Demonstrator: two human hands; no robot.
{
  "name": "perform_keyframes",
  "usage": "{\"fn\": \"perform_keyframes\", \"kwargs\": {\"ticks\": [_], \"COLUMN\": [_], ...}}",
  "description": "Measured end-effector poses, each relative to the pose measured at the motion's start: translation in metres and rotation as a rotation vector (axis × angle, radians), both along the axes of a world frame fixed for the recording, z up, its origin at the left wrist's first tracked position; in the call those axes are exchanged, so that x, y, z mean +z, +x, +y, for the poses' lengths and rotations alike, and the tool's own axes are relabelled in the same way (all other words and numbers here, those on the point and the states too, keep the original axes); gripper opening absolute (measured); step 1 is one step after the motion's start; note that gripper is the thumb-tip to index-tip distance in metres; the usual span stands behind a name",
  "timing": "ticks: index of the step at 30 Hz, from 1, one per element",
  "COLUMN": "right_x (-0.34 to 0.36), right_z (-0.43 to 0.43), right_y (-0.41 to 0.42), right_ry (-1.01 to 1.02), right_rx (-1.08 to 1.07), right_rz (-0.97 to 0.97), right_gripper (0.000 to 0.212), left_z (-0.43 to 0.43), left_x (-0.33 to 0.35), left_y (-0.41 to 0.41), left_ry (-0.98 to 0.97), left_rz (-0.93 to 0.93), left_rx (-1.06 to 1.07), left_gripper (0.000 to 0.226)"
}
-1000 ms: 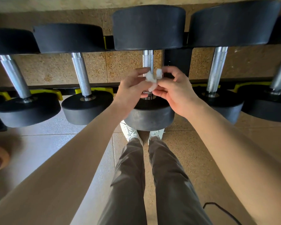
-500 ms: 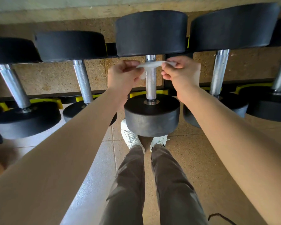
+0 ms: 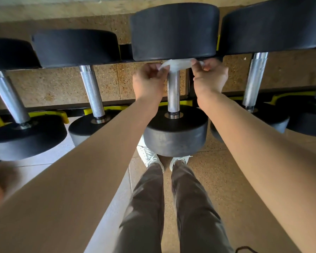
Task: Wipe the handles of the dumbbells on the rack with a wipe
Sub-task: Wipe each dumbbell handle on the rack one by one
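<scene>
Centre dumbbell handle [image 3: 173, 92] in hand: left hand [image 3: 150, 83] and right hand [image 3: 210, 77], each grip pinched on the wipe [image 3: 179, 63], stretch it across by the rack [image 3: 77, 106] rear edge; next, likely, draw it frontward.

— Any weight numbers on those dumbbells [image 3: 175, 132]?
— None I can read; the black ends [image 3: 173, 31] look plain from here.
— Labels on the yellow cradles [image 3: 185, 102] under them?
— No lettering that I can make out there either.
</scene>
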State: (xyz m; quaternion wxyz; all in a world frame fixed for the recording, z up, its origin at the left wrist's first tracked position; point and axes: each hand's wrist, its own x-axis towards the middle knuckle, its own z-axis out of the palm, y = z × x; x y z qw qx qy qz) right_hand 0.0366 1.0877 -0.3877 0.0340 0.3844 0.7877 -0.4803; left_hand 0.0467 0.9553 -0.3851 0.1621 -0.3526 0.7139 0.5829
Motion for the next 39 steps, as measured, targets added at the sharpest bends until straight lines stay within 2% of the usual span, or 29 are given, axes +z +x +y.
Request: {"fn": "perform_keyframes", "kwargs": {"ticks": [3, 6, 9, 11, 13, 16, 18, 24, 26, 28, 30, 32, 34, 36, 37, 39], "right_x": [0.0, 0.004, 0.002, -0.005, -0.007, -0.002, 0.003, -0.003, 0.001, 0.006, 0.009, 0.008, 0.005, 0.003, 0.003, 0.006], "right_z": [-0.008, -0.012, 0.002, 0.015, 0.019, 0.015, 0.016, 0.039, 0.034, 0.025, 0.023, 0.031, 0.044, 0.053, 0.054, 0.048], "right_y": [0.003, 0.013, 0.02, 0.022, 0.027, 0.036, 0.041, 0.052, 0.053, 0.054, 0.054, 0.052, 0.048, 0.045, 0.044, 0.046], "right_ry": [-0.053, 0.006, 0.052, 0.058, 0.027, -0.104, -0.105, 0.114, 0.102, 0.063, 0.049, 0.097, 0.23, 0.336, 0.339, 0.264], "right_rx": [0.096, 0.255, 0.241, 0.149, 0.147, 0.344, 0.47, 0.525, 0.652, 0.765, 0.813, 0.823, 0.829, 0.846, 0.848, 0.888], "right_rz": [0.022, 0.068, 0.046, -0.007, -0.054, -0.083, -0.101, -0.32, -0.381, -0.428, -0.451, -0.466, -0.497, -0.507, -0.506, -0.492], "right_gripper": [0.019, 0.021, 0.017, 0.016, 0.017, 0.014, 0.013, 0.01, 0.012, 0.013, 0.015, 0.016, 0.015, 0.015, 0.015, 0.016], "left_z": [-0.014, -0.023, -0.02, -0.016, -0.017, -0.033, -0.045, -0.037, -0.041, -0.047, -0.046, -0.039, -0.032, -0.03, -0.031, -0.039], "left_x": [-0.009, -0.013, -0.012, -0.006, -0.005, -0.014, -0.022, -0.011, -0.016, -0.021, -0.02, -0.018, -0.011, -0.004, -0.004, -0.01], "left_y": [0.008, 0.012, 0.008, 0.006, 0.008, 0.021, 0.031, 0.036, 0.036, 0.039, 0.039, 0.037, 0.038, 0.04, 0.041, 0.041], "left_ry": [-0.075, -0.115, -0.107, -0.087, -0.149, -0.243, -0.267, -0.284, -0.462, -0.663, -0.761, -0.686, -0.468, -0.341, -0.344, -0.466], "left_rz": [-0.15, -0.291, -0.211, -0.088, -0.033, -0.177, -0.293, -0.232, -0.303, -0.401, -0.403, -0.352, -0.3, -0.255, -0.254, -0.307], "left_rx": [-0.094, -0.04, -0.073, -0.168, -0.268, -0.277, -0.299, -0.627, -0.734, -0.748, -0.765, -0.79, -0.835, -0.877, -0.876, -0.852], "left_gripper": [0.003, 0.014, 0.011, 0.011, 0.01, 0.01, 0.009, 0.015, 0.016, 0.022, 0.029, 0.026, 0.013, 0.005, 0.004, 0.01]}}
